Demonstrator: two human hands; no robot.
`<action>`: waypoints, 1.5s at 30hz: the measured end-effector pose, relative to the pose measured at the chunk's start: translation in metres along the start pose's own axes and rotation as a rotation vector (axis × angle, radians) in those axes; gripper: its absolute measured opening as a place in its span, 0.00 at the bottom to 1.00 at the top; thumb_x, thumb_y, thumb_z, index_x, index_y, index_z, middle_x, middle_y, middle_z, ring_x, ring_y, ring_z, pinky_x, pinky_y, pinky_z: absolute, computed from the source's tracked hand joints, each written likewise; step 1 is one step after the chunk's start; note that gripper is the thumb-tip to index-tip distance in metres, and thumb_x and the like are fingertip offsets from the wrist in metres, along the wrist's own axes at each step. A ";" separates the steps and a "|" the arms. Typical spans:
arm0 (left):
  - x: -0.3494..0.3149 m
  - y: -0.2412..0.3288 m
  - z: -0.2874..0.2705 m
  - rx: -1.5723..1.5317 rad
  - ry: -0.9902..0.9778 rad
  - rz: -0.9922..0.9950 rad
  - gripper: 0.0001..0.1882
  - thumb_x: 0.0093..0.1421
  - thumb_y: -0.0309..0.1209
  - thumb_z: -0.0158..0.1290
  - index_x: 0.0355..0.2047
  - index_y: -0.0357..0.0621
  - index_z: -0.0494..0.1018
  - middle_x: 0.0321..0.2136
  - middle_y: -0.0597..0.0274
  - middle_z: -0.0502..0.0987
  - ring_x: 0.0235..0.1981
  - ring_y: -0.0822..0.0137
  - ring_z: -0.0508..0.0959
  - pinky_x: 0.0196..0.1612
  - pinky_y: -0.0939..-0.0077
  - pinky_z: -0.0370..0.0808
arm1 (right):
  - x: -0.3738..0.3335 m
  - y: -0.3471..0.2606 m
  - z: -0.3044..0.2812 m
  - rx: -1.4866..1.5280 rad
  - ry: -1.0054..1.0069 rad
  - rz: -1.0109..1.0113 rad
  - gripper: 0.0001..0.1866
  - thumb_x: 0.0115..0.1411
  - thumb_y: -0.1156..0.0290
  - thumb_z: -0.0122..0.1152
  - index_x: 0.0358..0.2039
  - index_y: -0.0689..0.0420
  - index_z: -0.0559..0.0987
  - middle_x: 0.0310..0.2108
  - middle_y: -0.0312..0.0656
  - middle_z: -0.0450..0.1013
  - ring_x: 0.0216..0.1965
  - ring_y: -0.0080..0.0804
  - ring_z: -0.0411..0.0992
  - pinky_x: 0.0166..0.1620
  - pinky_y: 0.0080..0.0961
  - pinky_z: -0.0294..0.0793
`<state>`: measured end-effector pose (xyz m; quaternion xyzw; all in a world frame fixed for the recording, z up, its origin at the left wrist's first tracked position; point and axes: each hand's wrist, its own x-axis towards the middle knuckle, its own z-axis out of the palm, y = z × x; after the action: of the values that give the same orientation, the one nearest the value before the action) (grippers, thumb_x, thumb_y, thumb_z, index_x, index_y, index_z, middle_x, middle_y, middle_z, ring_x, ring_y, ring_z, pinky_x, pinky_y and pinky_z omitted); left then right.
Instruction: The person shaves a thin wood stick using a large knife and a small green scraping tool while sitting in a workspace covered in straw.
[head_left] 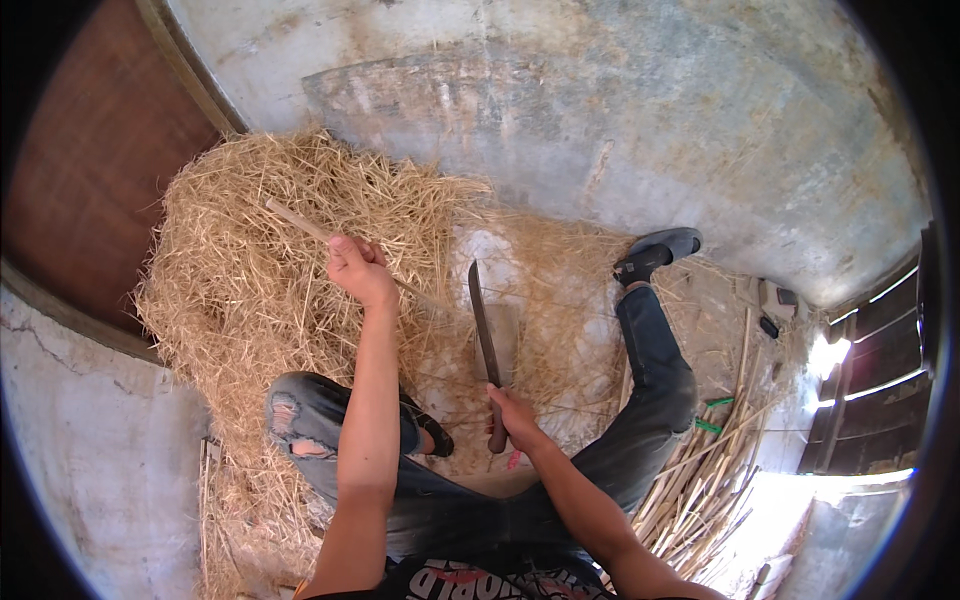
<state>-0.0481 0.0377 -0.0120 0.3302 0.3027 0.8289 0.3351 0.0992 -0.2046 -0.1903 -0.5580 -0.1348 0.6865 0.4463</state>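
Note:
In my left hand [359, 270] is a pale wooden stick [296, 217], gripped near its middle. Its thick end points up and left over the straw pile [250, 240], and a thinner part runs down and right past my fingers. My right hand [514, 417] is closed round the handle of a machete [483, 318]. The long dark blade points away from me, slightly left, its tip beside a whitish patch of floor. Blade and stick are apart. Below the blade, between my legs, a block-like pale piece [503, 340] shows on the floor.
Many thin sticks [700, 490] lie bundled at the right, beside green strips [708, 426]. A worn plaster wall [600, 110] rises ahead, and a brown door panel [90, 150] stands at the left. My bent legs frame the work area. Small dark objects [769, 326] lie far right.

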 end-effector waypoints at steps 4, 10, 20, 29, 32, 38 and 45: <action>-0.005 -0.002 0.003 -0.001 -0.033 -0.016 0.26 0.70 0.49 0.48 0.20 0.46 0.59 0.15 0.70 0.59 0.13 0.79 0.56 0.14 0.81 0.54 | 0.027 0.025 -0.007 0.017 0.166 -0.066 0.18 0.67 0.49 0.55 0.38 0.53 0.70 0.25 0.37 0.65 0.17 0.25 0.64 0.20 0.29 0.67; -0.018 -0.004 0.019 -0.023 -0.061 -0.026 0.26 0.70 0.49 0.50 0.21 0.45 0.60 0.15 0.72 0.58 0.13 0.79 0.55 0.15 0.82 0.53 | 0.052 -0.003 -0.010 0.244 0.061 0.273 0.21 0.66 0.46 0.56 0.41 0.51 0.70 0.22 0.31 0.61 0.15 0.20 0.57 0.19 0.23 0.60; -0.030 -0.006 0.029 -0.052 -0.110 -0.007 0.25 0.70 0.49 0.50 0.21 0.46 0.59 0.15 0.71 0.58 0.13 0.79 0.52 0.15 0.80 0.50 | 0.035 -0.038 0.008 0.324 -0.045 0.308 0.20 0.66 0.46 0.55 0.38 0.51 0.71 0.19 0.28 0.58 0.14 0.18 0.54 0.18 0.19 0.56; -0.035 -0.005 0.026 -0.036 -0.133 0.028 0.23 0.70 0.45 0.50 0.23 0.45 0.60 0.14 0.72 0.58 0.13 0.80 0.55 0.16 0.81 0.52 | -0.016 -0.094 0.059 0.360 -0.223 0.316 0.20 0.66 0.46 0.54 0.37 0.51 0.71 0.19 0.28 0.58 0.14 0.18 0.53 0.18 0.19 0.55; -0.039 -0.003 0.030 -0.016 -0.126 0.021 0.23 0.71 0.45 0.50 0.23 0.45 0.60 0.14 0.72 0.58 0.13 0.80 0.56 0.16 0.81 0.52 | -0.020 -0.089 0.065 0.349 -0.204 0.276 0.20 0.65 0.45 0.54 0.38 0.51 0.70 0.19 0.28 0.57 0.14 0.18 0.52 0.18 0.19 0.54; -0.047 0.003 0.038 0.029 -0.081 0.006 0.23 0.71 0.45 0.50 0.23 0.46 0.59 0.14 0.72 0.58 0.14 0.80 0.57 0.16 0.81 0.53 | 0.048 0.007 0.006 0.441 0.088 0.364 0.20 0.67 0.45 0.51 0.38 0.51 0.69 0.19 0.31 0.59 0.16 0.22 0.55 0.19 0.22 0.58; -0.032 0.006 0.023 0.047 -0.149 -0.034 0.23 0.70 0.43 0.51 0.22 0.45 0.60 0.15 0.70 0.62 0.15 0.79 0.60 0.18 0.80 0.57 | -0.015 0.026 -0.025 0.254 0.129 0.306 0.16 0.67 0.51 0.52 0.40 0.51 0.69 0.21 0.34 0.60 0.15 0.23 0.57 0.18 0.24 0.60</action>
<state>-0.0153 0.0167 -0.0049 0.3935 0.3018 0.7888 0.3630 0.1093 -0.2386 -0.2068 -0.5541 0.0679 0.7205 0.4114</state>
